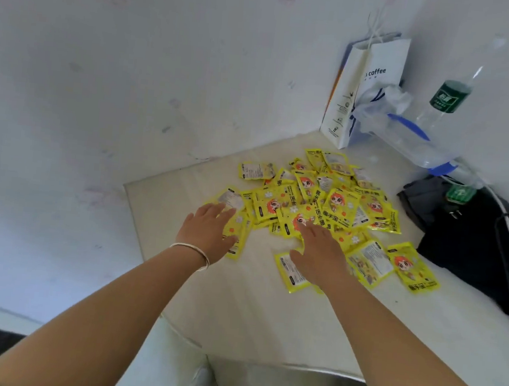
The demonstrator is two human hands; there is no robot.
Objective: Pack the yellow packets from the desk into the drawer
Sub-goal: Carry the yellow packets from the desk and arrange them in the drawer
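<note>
Several yellow packets (336, 200) with a red-haired cartoon figure lie in a loose pile on the white desk (236, 300). My left hand (209, 232), with a thin bracelet at the wrist, lies flat with fingers spread on the pile's left edge. My right hand (322, 252) rests palm down with fingers apart on packets at the pile's near side. Neither hand grips a packet. Two stray packets (408, 265) lie to the right of my right hand. The drawer front (284, 385) shows below the desk's near edge, and it looks closed.
A white paper coffee bag (366, 88) stands in the back corner against the wall. Beside it are a crumpled plastic bag (385, 112) and a clear water bottle (445, 99). A black bag (473, 235) with cables lies at the desk's right side.
</note>
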